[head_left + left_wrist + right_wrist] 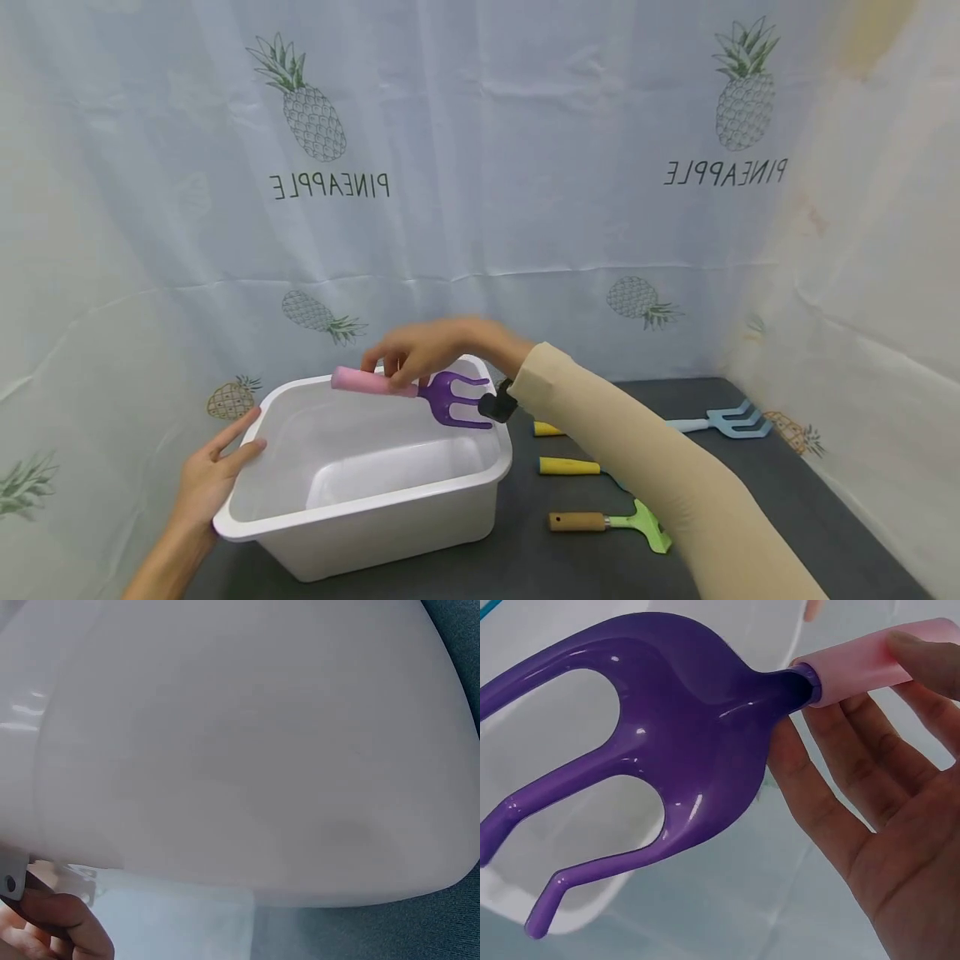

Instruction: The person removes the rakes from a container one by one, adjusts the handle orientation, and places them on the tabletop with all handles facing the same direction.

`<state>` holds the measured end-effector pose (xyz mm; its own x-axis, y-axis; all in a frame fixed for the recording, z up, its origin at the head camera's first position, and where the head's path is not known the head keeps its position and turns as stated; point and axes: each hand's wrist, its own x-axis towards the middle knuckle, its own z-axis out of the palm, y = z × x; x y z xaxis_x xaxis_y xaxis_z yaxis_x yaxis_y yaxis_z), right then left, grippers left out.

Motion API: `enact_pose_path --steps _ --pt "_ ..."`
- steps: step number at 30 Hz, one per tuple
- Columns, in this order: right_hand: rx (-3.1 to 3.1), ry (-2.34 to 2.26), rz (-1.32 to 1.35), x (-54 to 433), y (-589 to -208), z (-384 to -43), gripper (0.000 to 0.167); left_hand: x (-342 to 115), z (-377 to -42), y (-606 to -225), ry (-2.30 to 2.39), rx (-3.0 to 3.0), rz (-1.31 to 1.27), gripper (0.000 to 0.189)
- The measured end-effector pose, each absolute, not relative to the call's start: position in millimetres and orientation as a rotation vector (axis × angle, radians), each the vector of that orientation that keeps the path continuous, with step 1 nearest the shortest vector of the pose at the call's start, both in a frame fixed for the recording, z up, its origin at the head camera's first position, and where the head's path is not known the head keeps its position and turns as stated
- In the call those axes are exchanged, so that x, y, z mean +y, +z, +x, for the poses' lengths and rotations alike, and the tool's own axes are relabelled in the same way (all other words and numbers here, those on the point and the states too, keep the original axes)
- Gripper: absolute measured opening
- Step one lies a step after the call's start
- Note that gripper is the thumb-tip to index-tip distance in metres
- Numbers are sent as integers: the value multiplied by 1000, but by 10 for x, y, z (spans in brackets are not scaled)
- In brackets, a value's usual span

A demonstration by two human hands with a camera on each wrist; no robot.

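My right hand (427,346) pinches the pink handle of a purple three-tined garden hand fork (450,402). The fork is held over a white plastic tub (397,500), tines pointing right in the head view. Up close in the right wrist view, the thumb presses the pink handle (862,664) from one side and the fingers support it from the other. At the tub's left end, my left hand (206,483) grips the rim, thumb over the edge. The left wrist view is mostly the tub's outer wall (247,750), with fingers (71,919) at the rim in the lower left corner.
Right of the tub on the dark tabletop (517,567) lie a light blue fork (738,419), a yellow-handled tool (568,467) and a green-headed tool with a wooden handle (577,522). My right sleeve partly covers them. A pineapple-print curtain (510,208) hangs behind.
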<state>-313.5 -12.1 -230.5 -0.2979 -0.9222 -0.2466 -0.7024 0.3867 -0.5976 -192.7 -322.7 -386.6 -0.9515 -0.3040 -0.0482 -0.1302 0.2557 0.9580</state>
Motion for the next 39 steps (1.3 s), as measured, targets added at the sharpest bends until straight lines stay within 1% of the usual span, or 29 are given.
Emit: enact_pose_path --steps 9,18,25,28,34,39 --pt "2148 -488 -1396 25 -2058 -3133 29 -3267 -1967 -3868 -1792 -2392 419 69" --pt "2241 -393 -1430 327 -2008 -3154 30 -3274 -2012 -3860 -1787 -2422 411 69" --pt "2281 -328 -1458 699 -2087 -3128 35 -3275 -2043 -3861 -1769 -2424 396 69" --pt "2311 -323 -1449 876 -2157 -3102 38 -3267 -2039 -3869 -1705 -2457 370 70" --pt "2358 -289 -1393 1161 -2342 -3046 41 -3266 -1988 -3880 -1652 -2481 365 71" --pt "2363 -341 -1288 1414 -2500 -2975 37 -3277 -1959 -3896 -1630 -2505 349 71"
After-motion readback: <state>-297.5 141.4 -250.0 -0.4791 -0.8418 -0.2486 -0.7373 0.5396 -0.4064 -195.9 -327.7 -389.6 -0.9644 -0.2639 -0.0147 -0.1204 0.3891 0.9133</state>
